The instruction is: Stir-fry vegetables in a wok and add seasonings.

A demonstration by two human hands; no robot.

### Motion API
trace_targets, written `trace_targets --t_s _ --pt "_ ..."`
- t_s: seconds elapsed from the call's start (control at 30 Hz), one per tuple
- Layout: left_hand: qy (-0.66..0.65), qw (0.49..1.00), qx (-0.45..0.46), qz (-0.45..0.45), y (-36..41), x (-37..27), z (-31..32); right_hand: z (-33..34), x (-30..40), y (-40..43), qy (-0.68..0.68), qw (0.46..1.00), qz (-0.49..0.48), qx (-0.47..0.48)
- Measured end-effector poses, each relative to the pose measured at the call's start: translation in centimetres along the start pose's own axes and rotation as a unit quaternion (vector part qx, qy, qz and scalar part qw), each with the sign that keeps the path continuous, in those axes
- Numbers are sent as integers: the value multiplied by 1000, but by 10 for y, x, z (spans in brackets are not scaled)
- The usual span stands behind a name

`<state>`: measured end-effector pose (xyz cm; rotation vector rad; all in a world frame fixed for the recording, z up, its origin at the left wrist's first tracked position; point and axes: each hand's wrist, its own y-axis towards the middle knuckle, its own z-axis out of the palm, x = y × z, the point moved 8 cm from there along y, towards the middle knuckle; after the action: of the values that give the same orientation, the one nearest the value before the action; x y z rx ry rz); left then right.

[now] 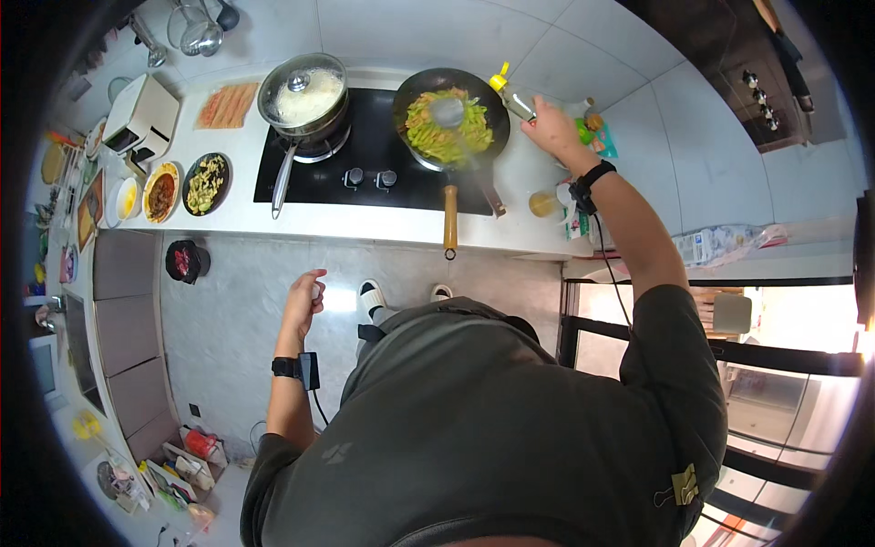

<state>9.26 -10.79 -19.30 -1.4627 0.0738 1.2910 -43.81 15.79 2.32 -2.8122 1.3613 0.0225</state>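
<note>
My right hand [552, 133] grips a clear bottle [517, 104] with a yellow flip cap, just right of the wok. The bottle is tilted, its cap end towards the wok and the wall. In the dark wok [502, 123] lie chopped green vegetables with brownish pieces [437, 140]. A metal ladle [448, 111] rests among them, its handle leaning over the near right rim. The wok's wooden handle [450, 215] juts past the counter edge. Over the floor, away from the counter, my left hand [304, 301] is loosely curled; a pale patch shows at its fingers, too small to identify.
A glass-lidded pan [301, 126] with whitish foam stands on the left burner of the black hob [314, 188]. Leftward are a plate of egg and greens [205, 183], a saucy dish [161, 193] and a white appliance [141, 116]. Jars [543, 204] stand right. A bin [187, 261] sits on the floor.
</note>
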Motion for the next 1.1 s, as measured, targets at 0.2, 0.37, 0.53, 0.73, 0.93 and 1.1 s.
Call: trace_targets --t_s 0.2,0.37,0.53,0.73,0.93,1.1 --pt "-62 997 -39 -25 11 9 -17 3 0 15 -65 998 -11 -7" --pt "-40 999 26 11 20 2 -7 -1 4 21 -94 995 -19 -10" --pt "-4 1000 30 7 19 -6 3 -7 9 23 -104 993 -42 -23" --pt "15 999 35 11 20 -8 5 -9 10 27 -118 991 -55 -34" --pt "36 999 31 6 22 -5 7 -7 8 33 -124 991 -42 -16" --pt "32 999 28 -6 22 -4 10 -4 6 35 -127 991 -43 -7"
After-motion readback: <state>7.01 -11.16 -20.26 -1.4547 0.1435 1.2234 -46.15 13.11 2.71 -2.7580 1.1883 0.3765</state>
